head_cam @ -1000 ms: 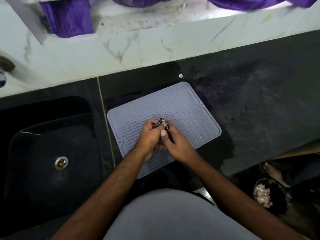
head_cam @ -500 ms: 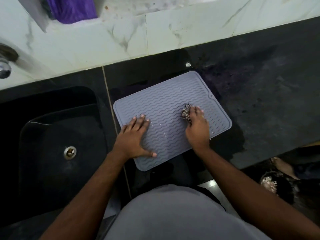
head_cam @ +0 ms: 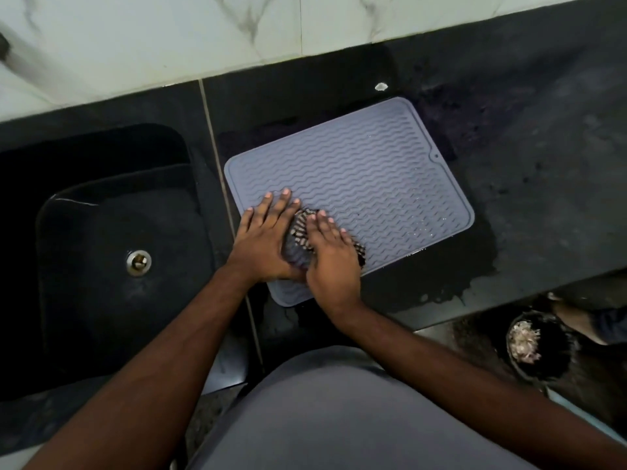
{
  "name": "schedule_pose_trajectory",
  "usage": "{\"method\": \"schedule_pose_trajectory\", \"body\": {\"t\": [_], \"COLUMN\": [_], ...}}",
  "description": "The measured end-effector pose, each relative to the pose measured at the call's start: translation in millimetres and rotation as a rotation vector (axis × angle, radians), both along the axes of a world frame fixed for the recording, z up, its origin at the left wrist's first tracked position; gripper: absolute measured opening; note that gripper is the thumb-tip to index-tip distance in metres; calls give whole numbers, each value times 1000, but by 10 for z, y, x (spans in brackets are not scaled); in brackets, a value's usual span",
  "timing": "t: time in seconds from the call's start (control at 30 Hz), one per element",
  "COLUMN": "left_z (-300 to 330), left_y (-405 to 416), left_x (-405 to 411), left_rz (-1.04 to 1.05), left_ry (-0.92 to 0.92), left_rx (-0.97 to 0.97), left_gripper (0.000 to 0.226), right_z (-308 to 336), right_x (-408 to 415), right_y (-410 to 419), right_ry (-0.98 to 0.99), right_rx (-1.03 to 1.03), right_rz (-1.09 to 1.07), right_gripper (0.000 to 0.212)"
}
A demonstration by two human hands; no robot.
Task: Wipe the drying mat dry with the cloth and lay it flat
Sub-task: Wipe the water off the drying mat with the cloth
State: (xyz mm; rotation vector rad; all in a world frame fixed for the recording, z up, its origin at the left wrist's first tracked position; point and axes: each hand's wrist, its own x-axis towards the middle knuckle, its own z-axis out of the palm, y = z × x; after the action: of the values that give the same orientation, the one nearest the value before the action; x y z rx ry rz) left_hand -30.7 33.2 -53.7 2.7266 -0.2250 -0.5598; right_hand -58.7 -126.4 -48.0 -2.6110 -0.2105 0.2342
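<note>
The grey ribbed drying mat (head_cam: 366, 171) lies flat on the black counter, turned at an angle, with water drops glinting along its right side. A dark patterned cloth (head_cam: 300, 237) sits on the mat's near left part. My right hand (head_cam: 330, 256) presses flat on top of the cloth, fingers spread. My left hand (head_cam: 268, 232) rests beside it on the mat, its fingers flat and its inner edge touching the cloth. Most of the cloth is hidden under my hands.
A black sink (head_cam: 112, 252) with a metal drain (head_cam: 138, 262) lies left of the mat. Wet patches darken the counter (head_cam: 529, 205) near the front edge. A marble-tiled wall (head_cam: 203, 39) runs behind. A dark bin (head_cam: 536, 344) stands on the floor at right.
My right hand slid the cloth from the mat's right middle toward the near left. My left hand moved in until it touches the cloth. The view shifted lower.
</note>
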Motion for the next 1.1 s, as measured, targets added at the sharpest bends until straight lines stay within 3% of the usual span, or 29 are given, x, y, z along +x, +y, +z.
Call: {"method": "schedule_pose_trajectory", "body": {"t": [0.1,0.2,0.27,0.37,0.47,0.6,0.67,0.77,0.97,1.1], "left_z": [25,89,144,170,53,-35,-39,-47,-53,-16], "left_y": [19,88,154,194,197,198,188,196,175,114], "left_x": [-17,-97,-260,-569,-724,-707,-709,-725,-715,-718], "left_rz": [10,-4,37,143,184,195,201,226,265,285], "left_ry": [-4,-34,-97,-111,-79,-62,-70,-74,-76,-75], "left_rx": [-40,-127,-135,-117,-66,-30,-38,-58,-62,-111], "left_gripper": [137,146,146,144,142,144,144,144,146,144], "right_z": [89,342,442,501,459,100,-21,-43,20,10], "right_x": [-62,166,306,449,533,176,-16,8,116,195], "right_y": [14,-126,-248,-416,-353,-103,-157,-217,-415,-390], "right_ry": [73,398,389,262,92,-47,-46,-41,-11,62], "right_rx": [168,583,720,595,361,-18,-164,-145,-111,-73], "right_rz": [89,-193,-374,-293,4,559,610,630,704,679], "right_gripper": [62,37,25,29,45,58,67,69,45,41]}}
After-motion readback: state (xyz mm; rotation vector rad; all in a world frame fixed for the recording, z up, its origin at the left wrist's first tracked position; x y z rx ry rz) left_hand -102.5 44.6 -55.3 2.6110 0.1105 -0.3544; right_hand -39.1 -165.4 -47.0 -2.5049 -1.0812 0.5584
